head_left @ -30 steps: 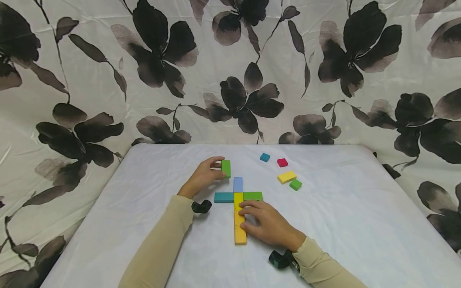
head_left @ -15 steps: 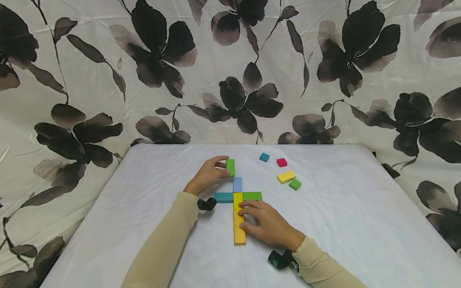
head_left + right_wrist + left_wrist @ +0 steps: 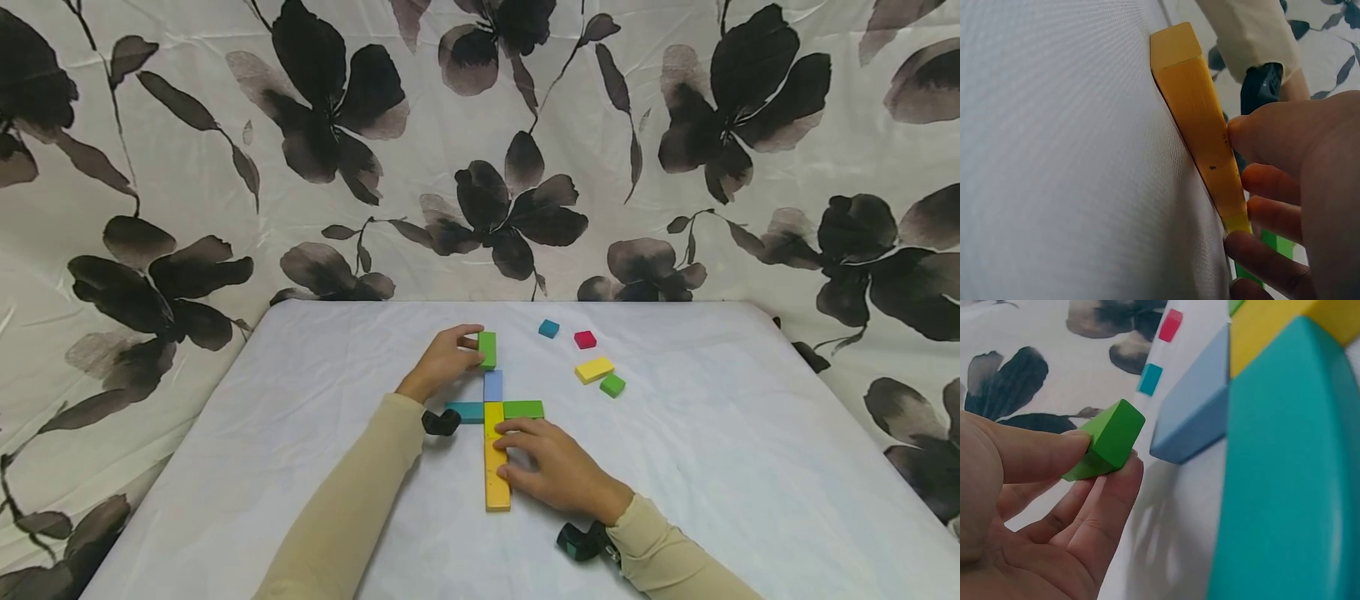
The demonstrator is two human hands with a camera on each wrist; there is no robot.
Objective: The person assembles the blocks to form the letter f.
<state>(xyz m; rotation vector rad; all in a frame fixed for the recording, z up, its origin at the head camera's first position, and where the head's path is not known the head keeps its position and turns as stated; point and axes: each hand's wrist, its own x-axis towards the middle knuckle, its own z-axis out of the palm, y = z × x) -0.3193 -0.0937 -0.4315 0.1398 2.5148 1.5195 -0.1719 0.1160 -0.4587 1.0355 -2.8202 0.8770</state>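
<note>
In the head view my left hand [image 3: 442,360] pinches a green block [image 3: 487,350] between thumb and fingers, just beyond a light blue block [image 3: 492,386]. The left wrist view shows a small gap between the held green block [image 3: 1116,437] and the light blue block [image 3: 1194,403]. Flat blocks form a cross: a teal block [image 3: 467,412] on the left, another green block [image 3: 523,409] on the right, and a yellow column [image 3: 497,493] running toward me. My right hand [image 3: 566,472] rests its loosely bent fingertips on that column, partly covering it.
At the back right lie a small blue block [image 3: 549,329], a red block [image 3: 585,340], a yellow block [image 3: 594,370] and a small green block [image 3: 612,385]. A white cloth covers the table [image 3: 712,433]. Floral fabric [image 3: 517,217] hangs behind it.
My left hand has carried the green block to the right, from left of the light blue block's line to just beyond its far end. The right hand stays on the yellow column.
</note>
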